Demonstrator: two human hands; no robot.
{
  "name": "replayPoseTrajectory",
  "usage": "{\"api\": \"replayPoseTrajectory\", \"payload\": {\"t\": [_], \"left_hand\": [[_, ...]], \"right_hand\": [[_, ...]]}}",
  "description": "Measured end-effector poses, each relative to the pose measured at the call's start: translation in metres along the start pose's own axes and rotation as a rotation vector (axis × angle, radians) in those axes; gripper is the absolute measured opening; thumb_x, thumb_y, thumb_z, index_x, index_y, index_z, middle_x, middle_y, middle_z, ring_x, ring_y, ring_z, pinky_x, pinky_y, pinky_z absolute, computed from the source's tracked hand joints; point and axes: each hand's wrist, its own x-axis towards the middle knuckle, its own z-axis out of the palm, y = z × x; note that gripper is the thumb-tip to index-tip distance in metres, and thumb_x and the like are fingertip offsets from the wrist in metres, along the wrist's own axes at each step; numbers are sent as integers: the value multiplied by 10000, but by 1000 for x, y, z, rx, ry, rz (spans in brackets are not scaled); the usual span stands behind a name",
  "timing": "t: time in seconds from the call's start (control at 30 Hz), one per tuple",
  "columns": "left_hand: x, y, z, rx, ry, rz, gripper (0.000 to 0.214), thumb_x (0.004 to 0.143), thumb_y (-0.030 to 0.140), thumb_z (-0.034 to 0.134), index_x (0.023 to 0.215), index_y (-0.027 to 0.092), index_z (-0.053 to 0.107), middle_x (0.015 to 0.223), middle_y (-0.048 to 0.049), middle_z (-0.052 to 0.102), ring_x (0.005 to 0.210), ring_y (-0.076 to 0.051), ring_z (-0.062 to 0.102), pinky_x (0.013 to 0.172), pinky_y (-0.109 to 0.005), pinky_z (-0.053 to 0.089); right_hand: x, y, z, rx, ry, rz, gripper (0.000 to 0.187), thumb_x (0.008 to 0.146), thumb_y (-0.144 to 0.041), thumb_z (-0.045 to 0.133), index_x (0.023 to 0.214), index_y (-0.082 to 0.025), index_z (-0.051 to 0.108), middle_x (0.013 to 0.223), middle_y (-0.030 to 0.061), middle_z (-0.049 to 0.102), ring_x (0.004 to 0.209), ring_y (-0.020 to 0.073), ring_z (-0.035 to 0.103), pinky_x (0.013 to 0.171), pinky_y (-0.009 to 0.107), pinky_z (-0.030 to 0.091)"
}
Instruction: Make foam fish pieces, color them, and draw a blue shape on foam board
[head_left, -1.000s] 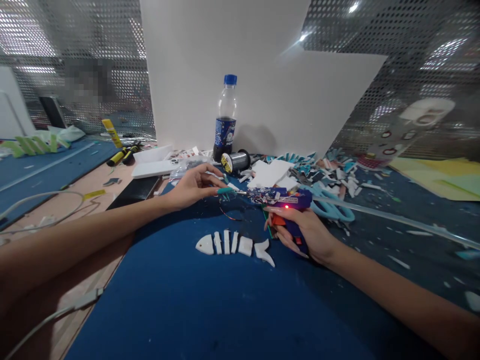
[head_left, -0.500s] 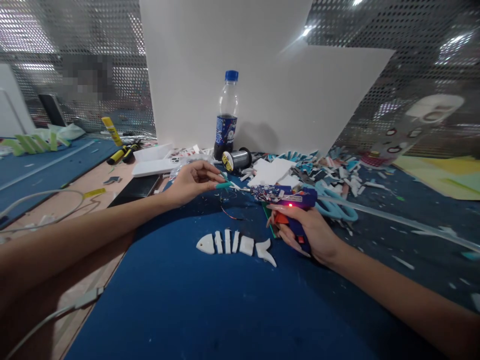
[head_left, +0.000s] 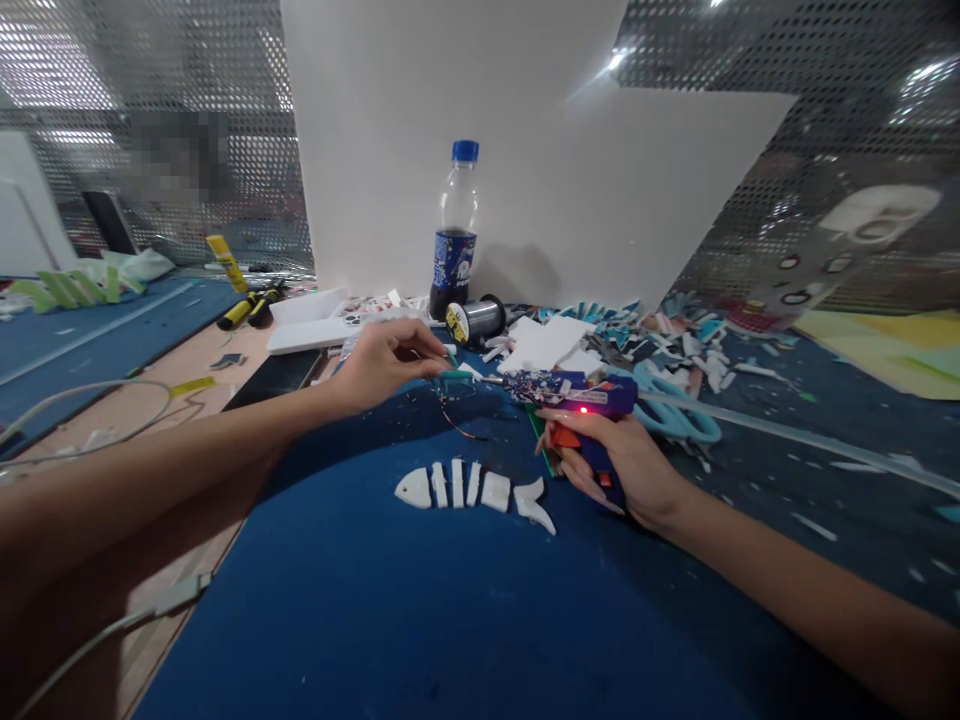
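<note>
Dark blue glue gun point(head_left: 570, 390), upright in the right hand point(head_left: 626, 455), with a speckled, roughly level barrel, orange trigger point(head_left: 564, 438), glowing red light point(head_left: 583, 410) and metal nozzle point(head_left: 493, 379) pointing left. At its back, a long clear glue stick point(head_left: 787, 434), slanting rightward. Just beside the nozzle, a small slim teal piece point(head_left: 456, 375), pinched in the left hand point(head_left: 384, 362); contact too small to tell.

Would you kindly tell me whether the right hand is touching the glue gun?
Touching: the head view shows the right hand gripping the glue gun by its handle.
</note>
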Motion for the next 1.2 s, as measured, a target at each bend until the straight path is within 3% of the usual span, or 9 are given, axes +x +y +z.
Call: {"api": "replayPoseTrajectory", "payload": {"t": [0.2, 0.3, 0.4, 0.57, 0.63, 0.73, 0.97, 1.1, 1.2], "left_hand": [[7, 20, -16, 407, -175, 479, 27, 749, 204, 687, 776, 203, 694, 687, -21, 704, 635, -120, 649, 602, -227, 525], [9, 33, -21, 493, -169, 545, 41, 740, 203, 697, 776, 220, 708, 682, -23, 689, 632, -124, 631, 563, -228, 499], [9, 40, -21, 489, -73, 564, 40, 738, 200, 701, 772, 220, 709, 683, -11, 688, 604, -113, 619, 537, -221, 488], [4, 33, -9, 281, 124, 400, 98, 664, 177, 763, 741, 184, 703, 756, -27, 675, 666, -127, 643, 638, -260, 548], [2, 25, -5, 163, 141, 285, 99, 663, 163, 758, 737, 174, 693, 754, -27, 684, 686, -135, 658, 664, -269, 563], [0, 12, 0, 53, 160, 178, 100, 671, 176, 749, 744, 161, 682, 709, -23, 700, 663, -134, 672, 627, -249, 577], [-4, -10, 3, 4, 220, 91, 174, 653, 213, 764, 780, 152, 662, 719, -32, 712, 691, -152, 697, 641, -246, 600], [-4, -19, 5, -67, 262, 17, 192, 648, 214, 763, 784, 143, 647, 677, -29, 708, 608, -134, 680, 566, -226, 590], [-3, -21, 7, -98, 267, -27, 170, 645, 185, 758, 763, 139, 645, 643, -18, 698, 538, -109, 651, 519, -204, 571]], "right_hand": [[0, 1, -1, -9, 3, 3, 516, 779, -384, 560, 316, -197, 431, 239, -17, 364, 206, 72, 336, 255, 220, 249], [1, 2, -1, -8, 9, 3, 520, 781, -381, 561, 311, -203, 424, 232, -18, 359, 203, 75, 336, 264, 227, 267], [1, 2, 0, -3, 24, -4, 492, 773, -378, 569, 330, -204, 446, 239, -18, 372, 211, 81, 346, 264, 230, 257], [-1, -1, 0, 10, -21, -30, 484, 764, -400, 565, 336, -200, 460, 242, -14, 380, 225, 74, 357, 330, 228, 349], [-1, 0, -1, 12, -44, -31, 487, 753, -413, 568, 331, -191, 469, 250, -5, 391, 231, 73, 372, 351, 225, 372], [-2, 2, -2, 11, -47, 9, 475, 740, -431, 567, 346, -176, 495, 270, -3, 406, 208, 71, 353, 272, 219, 270], [3, 8, -5, -14, -40, 29, 495, 763, -429, 560, 343, -179, 484, 265, -3, 398, 215, 77, 372, 309, 226, 321], [3, 7, -4, -7, -8, 58, 369, 756, -418, 565, 498, -157, 610, 266, -19, 394, 208, 76, 345, 286, 224, 270], [2, 6, -4, -20, 4, 57, 387, 748, -420, 565, 454, -170, 589, 261, -11, 394, 226, 76, 357, 303, 220, 299]]}}
